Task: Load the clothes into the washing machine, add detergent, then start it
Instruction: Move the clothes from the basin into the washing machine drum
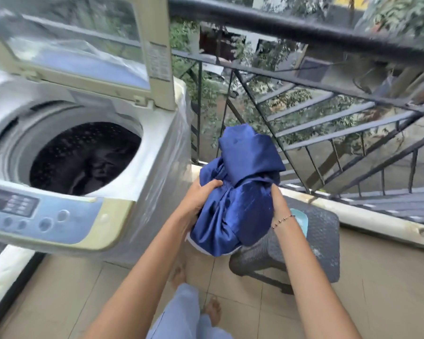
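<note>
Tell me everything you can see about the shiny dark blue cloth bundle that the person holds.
The shiny dark blue cloth bundle looks like smooth satin, crumpled into folds, with a thin white edge at its lower left. It is held in the air, right of the open silver-white washing machine and above a grey woven stool. The left-hand grip holds its left side, the right-hand grip its right.
</note>
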A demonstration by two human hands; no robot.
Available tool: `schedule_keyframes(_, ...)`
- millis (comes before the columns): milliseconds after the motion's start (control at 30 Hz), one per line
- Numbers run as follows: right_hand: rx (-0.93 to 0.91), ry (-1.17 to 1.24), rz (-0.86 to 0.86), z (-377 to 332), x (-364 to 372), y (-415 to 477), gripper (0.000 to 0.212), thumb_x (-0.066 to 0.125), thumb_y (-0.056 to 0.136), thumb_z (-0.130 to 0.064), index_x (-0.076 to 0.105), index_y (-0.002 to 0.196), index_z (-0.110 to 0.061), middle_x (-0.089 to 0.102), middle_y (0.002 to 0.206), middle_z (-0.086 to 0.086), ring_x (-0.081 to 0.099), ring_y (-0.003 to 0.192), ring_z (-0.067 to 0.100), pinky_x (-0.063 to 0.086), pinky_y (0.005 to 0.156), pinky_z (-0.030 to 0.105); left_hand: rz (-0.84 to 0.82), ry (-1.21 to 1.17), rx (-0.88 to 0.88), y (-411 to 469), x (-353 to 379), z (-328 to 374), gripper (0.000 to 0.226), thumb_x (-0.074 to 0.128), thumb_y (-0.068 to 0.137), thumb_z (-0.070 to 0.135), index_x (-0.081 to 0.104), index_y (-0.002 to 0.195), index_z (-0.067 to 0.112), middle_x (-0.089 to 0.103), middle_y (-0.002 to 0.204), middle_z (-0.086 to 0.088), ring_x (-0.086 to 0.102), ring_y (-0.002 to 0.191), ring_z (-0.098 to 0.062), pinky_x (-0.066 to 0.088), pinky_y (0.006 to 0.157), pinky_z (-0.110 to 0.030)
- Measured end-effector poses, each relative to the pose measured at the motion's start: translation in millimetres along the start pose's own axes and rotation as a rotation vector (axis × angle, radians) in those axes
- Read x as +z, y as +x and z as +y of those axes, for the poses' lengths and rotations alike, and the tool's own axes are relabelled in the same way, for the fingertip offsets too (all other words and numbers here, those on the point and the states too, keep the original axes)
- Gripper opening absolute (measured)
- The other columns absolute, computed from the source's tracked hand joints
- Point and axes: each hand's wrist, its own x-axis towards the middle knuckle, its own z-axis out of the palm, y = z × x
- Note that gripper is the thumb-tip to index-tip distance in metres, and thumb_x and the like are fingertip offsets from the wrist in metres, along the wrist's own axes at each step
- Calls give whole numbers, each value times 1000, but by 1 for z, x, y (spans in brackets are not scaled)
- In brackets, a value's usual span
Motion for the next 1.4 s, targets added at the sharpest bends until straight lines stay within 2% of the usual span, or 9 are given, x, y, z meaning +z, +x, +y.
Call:
schedule_keyframes(267, -81, -100, -276, -33, 71, -51, 59, 86, -4, -57, 70, 40, -21, 69, 54, -14, 64, 50, -5, 49, 49, 7, 66, -278, 98, -60, -46, 64, 20, 60, 89, 6, 73, 98, 19, 74, 100, -13, 71, 86, -29, 57, 81, -41)
schedule_keyframes(367, -69, -227, -362, -43, 114, -54, 25, 81, 60, -42, 74, 54, -19, 72, 60, -10, 67, 57, -3, 51, 52, 9, 95, -257, 215, -72, -81, 99, 28, 58, 88, 2, 78, 87, 21, 76, 95, -8, 72, 83, -25, 55, 81, -40)
schedule_keyframes(433, -76, -266, -382, -46, 147, -46, 49, 40, 97, -21, 74, 61, -20, 72, 61, -12, 67, 58, -4, 51, 52, 9, 103, -253, 316, -82, -109, 129, 32, 53, 89, -3, 75, 94, 20, 74, 100, -9, 69, 91, -27, 49, 92, -44)
schedule_keyframes(567, -196, -372, -435, -49, 240, -36, 36, 28, 101, -18, 55, 77, -20, 67, 55, -11, 61, 52, -10, 47, 53, 10, 215, -75, 580, -112, -145, 190, 36, 44, 89, -1, 52, 106, 30, 53, 121, -9, 52, 117, -18, 32, 107, -17)
schedule_keyframes(633, -290, -376, -389, -47, 293, -30, 43, 26, 101, -10, 49, 67, -19, 59, 50, -6, 52, 43, -13, 44, 53, 7, 261, -14, 691, -121, -171, 209, 30, 41, 88, 1, 46, 107, 23, 54, 109, -1, 56, 100, 14, 35, 86, 4)
schedule_keyframes(700, -315, -348, -382, -40, 337, -22, 49, 30, 101, -12, 55, 60, -21, 59, 46, -15, 53, 50, -10, 44, 65, 9, 358, 35, 693, -119, -207, 219, 15, 42, 94, -1, 50, 99, 10, 61, 89, 5, 60, 73, 8, 37, 69, 8)
schedule_keyframes(900, -226, -556, -260, 8, 407, 26, 28, 33, 102, -26, 46, 76, -27, 50, 81, -8, 52, 85, 9, 42, 93, 29, 358, 56, 442, -77, -317, 245, 18, 47, 98, 6, 58, 89, 17, 67, 75, 16, 62, 70, 11, 49, 73, -6)
schedule_keyframes(1067, -217, -786, -88, 59, 415, 76, 20, 39, 99, -22, 55, 107, -12, 61, 101, 12, 55, 96, 19, 39, 83, 28, 318, 271, 44, -8, -373, 218, 25, 52, 96, 15, 59, 111, -5, 62, 106, -22, 59, 102, -33, 45, 88, -44)
schedule_keyframes(1400, 43, -1363, -21, 107, 359, 108, 33, 58, 87, -23, 61, 118, -11, 61, 126, 9, 56, 116, 24, 42, 102, 30, 158, 544, -352, 41, -367, 136, 13, 47, 100, 19, 49, 93, 8, 52, 90, -14, 47, 67, -20, 36, 61, -25)
